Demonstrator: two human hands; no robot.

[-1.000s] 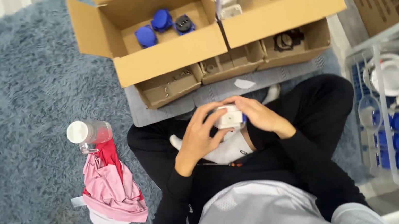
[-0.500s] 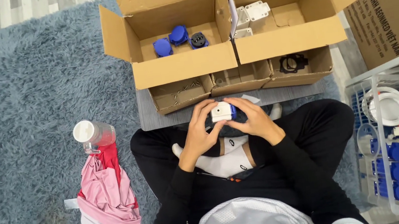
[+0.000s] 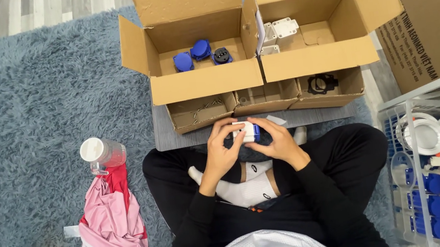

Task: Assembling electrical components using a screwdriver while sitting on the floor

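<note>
Small white-blue part [image 3: 247,131] betw. both hands.

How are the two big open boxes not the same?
The left cardboard box holds round blue parts; the right cardboard box holds white square parts. The left box's parts lie in a row near its middle, but the right box's sit bunched in its left corner. Both are brown, open-topped and side by side.

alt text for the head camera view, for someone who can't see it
Seated cross-legged on a grey shaggy rug, a person holds a small white and blue part in the left hand and right hand, before open cardboard boxes.
</note>
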